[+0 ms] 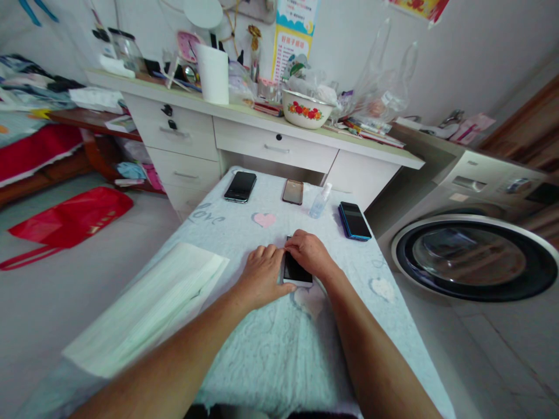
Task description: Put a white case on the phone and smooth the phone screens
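Room: a white-fronted cabinet [244, 135] is standing along the wall, a washing machine [493, 174] is occupying the right side, and a red bag [74, 218] is lying on the floor at the left.
Surface: a pale patterned cloth [262, 355] is covering it.
White-edged phone: it is lying screen up [298, 270] on the cloth, between and partly under the person's hands.
Left hand: this hand [261, 273] is bracing the phone's left side, its fingers spreading moderately and its thumb reaching the near end.
Right hand: this hand [311, 251] is bending over the far end, its fingers drawing narrowly together near the upper left corner; whether they are pinching anything thin, one cannot tell.
Around the phone: a black phone [240, 187], a brown-rimmed case [292, 192], a spray bottle [320, 202] and a blue-edged phone [355, 221] are resting farther off; white sheets [148, 308] are lying at the left.
Stage: handwork at the phone's edge appears to be under way; the case is sitting apart and the bottle is standing out of hand. Nothing is showing clearly what is finished or remaining.
Writing: the cloth is bearing "Love"; a wall poster [293, 49] is showing Chinese characters, apparently beginning "好孩子". Lettering on the bag and machine is staying too small to read.
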`<state>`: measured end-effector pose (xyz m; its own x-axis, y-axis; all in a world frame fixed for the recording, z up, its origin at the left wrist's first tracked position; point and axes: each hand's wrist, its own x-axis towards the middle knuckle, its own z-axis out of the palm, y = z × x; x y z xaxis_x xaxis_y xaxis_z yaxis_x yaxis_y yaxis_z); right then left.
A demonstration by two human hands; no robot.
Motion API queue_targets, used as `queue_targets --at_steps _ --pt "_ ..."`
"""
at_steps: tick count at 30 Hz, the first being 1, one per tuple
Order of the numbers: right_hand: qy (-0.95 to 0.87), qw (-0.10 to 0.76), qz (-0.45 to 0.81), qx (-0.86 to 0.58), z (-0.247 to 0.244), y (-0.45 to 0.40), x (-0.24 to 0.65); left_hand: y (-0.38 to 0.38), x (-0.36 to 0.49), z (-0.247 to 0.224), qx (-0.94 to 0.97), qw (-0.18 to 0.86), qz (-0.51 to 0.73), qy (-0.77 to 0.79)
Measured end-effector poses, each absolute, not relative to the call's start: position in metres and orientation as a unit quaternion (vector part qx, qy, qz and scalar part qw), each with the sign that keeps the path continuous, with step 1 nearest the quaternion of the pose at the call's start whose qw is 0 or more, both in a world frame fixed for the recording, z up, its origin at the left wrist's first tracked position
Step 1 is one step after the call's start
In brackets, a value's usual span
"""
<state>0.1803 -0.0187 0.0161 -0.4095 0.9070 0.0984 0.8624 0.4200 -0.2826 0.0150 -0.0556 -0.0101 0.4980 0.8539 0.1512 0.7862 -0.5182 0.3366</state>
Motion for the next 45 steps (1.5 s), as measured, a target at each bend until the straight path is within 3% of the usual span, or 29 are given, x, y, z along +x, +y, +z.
queue_targets --at_steps 11,30,45 --pt "-0.838 0.151 0.106 -0.513 0.013 -0.018 0.183 -0.056 0.015 -0.009 0.861 0.108 0.15 0.474" --pt "-0.735 0.132 -0.001 -0.666 0.004 -0.008 0.188 -0.057 0.014 -0.006 0.857 0.127 0.148 0.478" --pt "-0.789 0.102 0.008 -0.606 0.01 -0.012 0.178 -0.057 0.014 -0.004 0.858 0.118 0.147 0.477"
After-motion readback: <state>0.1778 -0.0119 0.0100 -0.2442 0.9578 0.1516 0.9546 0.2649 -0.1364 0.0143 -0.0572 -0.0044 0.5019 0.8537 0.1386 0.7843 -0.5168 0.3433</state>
